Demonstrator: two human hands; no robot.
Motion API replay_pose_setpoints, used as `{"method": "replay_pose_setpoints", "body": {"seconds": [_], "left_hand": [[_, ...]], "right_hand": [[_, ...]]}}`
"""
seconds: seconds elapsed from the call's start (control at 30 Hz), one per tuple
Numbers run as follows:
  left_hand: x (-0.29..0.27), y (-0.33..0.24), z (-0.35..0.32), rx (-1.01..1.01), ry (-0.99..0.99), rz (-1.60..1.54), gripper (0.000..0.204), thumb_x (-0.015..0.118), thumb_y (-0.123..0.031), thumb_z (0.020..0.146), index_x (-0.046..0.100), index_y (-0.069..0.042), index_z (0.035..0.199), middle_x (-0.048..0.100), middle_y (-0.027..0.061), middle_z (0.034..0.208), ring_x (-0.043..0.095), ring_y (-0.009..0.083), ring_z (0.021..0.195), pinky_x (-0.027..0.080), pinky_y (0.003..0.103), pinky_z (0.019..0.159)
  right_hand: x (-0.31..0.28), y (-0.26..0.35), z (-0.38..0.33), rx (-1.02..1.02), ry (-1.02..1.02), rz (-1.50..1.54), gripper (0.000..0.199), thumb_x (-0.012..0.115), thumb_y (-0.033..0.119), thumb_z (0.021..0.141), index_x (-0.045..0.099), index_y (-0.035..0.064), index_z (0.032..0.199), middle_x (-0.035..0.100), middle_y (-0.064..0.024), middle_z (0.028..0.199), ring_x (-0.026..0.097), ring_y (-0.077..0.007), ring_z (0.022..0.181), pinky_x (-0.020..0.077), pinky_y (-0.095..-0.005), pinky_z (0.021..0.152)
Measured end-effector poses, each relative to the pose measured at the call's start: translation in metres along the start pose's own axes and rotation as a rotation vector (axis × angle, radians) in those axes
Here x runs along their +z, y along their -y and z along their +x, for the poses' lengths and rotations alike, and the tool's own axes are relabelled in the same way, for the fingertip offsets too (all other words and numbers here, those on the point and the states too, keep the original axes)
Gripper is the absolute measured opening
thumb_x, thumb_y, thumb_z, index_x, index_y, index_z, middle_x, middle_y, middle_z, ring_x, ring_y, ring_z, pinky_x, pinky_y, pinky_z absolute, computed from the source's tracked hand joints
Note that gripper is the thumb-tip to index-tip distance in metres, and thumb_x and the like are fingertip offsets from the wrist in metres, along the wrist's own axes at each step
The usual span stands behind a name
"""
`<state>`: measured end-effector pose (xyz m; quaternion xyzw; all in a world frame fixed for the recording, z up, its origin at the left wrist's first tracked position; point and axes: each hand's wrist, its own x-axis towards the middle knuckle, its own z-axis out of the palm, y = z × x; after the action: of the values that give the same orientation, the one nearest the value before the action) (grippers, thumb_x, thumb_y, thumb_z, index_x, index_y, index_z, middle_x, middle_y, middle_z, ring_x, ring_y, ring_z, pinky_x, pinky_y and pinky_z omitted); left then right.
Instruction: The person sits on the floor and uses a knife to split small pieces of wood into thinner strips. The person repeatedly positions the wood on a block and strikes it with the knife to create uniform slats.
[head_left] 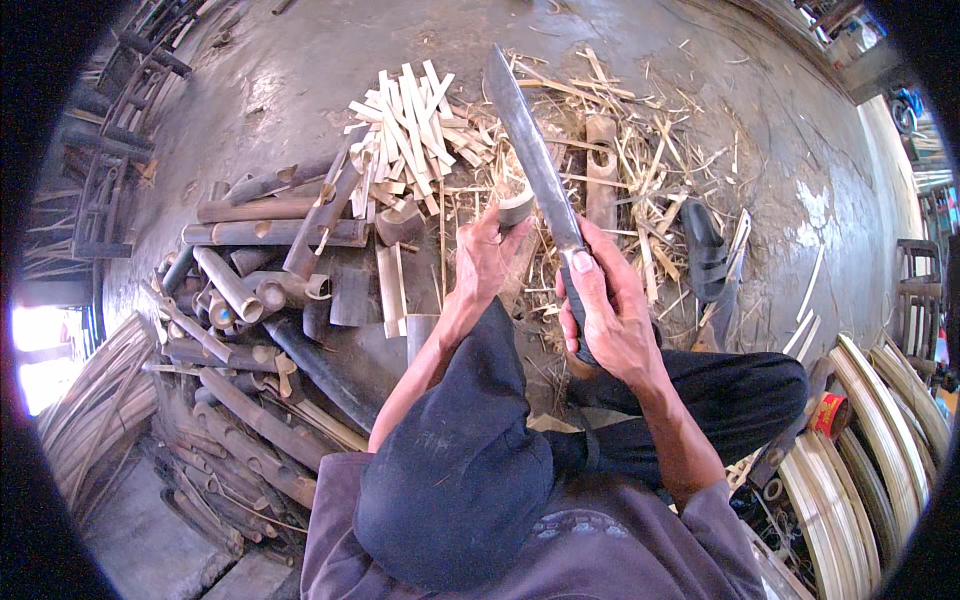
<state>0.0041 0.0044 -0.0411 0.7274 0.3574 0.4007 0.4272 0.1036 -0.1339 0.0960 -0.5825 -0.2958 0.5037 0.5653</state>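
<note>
My right hand [608,305] is closed round the dark handle of a long machete [536,150], its blade pointing up and away, tilted to the left. In my left hand [486,250] is a short curved piece of split bamboo [516,207], pinched at its near end just left of the blade. Whether blade and bamboo touch I cannot tell. Beyond my left hand lies a heap of pale split bamboo strips [408,125]. A bamboo section with a notch [601,170] rests on the floor past my right hand.
Dark bamboo tubes [275,232] are piled at the left. Shavings [655,180] litter the floor ahead, with a black sandal [704,240] at their right. Long bundled strips [880,430] and a red tin [830,413] sit at the lower right. Wooden racks [130,110] line the far left.
</note>
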Motion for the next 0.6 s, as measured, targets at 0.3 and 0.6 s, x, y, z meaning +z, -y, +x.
{"method": "replay_pose_setpoints", "body": {"seconds": [0.3,0.6], "left_hand": [[-0.002,-0.013,-0.001,-0.040,0.132,0.115,0.022,0.069,-0.018,0.085,0.065,-0.002,0.100,0.069,0.0187,0.081,0.070,0.0299,0.076,0.053,0.037,0.064],[0.001,-0.014,-0.001,-0.061,0.134,0.109,0.023,0.068,-0.021,0.087,0.065,0.000,0.096,0.068,0.0198,0.079,0.070,0.0310,0.074,0.052,0.037,0.061]], "right_hand": [[-0.001,-0.007,0.003,0.031,0.010,0.025,0.043,0.041,0.024,0.102,0.038,0.0083,0.142,0.049,-0.0016,0.080,0.050,-0.0064,0.052,0.0417,-0.0210,0.042],[-0.001,-0.006,0.003,0.022,-0.038,-0.214,0.042,0.044,0.023,0.101,0.039,0.0064,0.139,0.059,-0.0128,0.090,0.062,-0.0217,0.069,0.0500,-0.0327,0.060]]}}
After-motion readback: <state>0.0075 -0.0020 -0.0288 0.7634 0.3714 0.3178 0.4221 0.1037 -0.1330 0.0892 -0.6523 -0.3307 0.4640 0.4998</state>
